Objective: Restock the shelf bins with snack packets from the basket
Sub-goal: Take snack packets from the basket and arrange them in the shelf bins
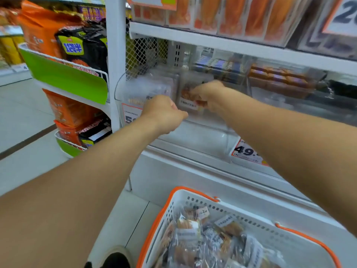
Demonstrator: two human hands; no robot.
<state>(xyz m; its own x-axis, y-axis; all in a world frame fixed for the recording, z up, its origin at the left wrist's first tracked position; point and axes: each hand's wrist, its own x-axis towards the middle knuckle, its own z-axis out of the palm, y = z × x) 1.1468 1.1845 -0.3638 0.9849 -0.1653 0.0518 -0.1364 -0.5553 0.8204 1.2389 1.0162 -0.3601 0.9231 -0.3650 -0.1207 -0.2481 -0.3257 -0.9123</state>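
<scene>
A white perforated plastic basket with orange rim and handles (173, 213) is seen at the bottom of the view, filled with a heap of clear-wrapped brown snack packets (202, 240). Above it, clear acrylic shelf bins (204, 130) are mounted along a white metal shelf (222, 40). The leftmost bin is stocked with pale clear-wrapped packets (152, 88); further bins to the right are loaded with dark blue packets (216, 65) and orange-brown packets (278, 76).

1 clear snack packet with orange-brown contents and a white label (188, 99) is held upright in the second bin, pinched by the curled fingers of the right hand (207, 94). The left hand (164, 111) is closed into a loose fist at the bin's front edge, just beside the packet; whether anything is gripped inside it cannot be told. The 2 hands are close together but not touching.

2 orange-bordered price tags (245, 151) are fixed to the bin fronts. To the left, a white wire rack with green panels (67, 78) is packed with orange and black snack bags (58, 35). A dark shoe (114, 258) is visible on the pale tiled floor (25, 113).
</scene>
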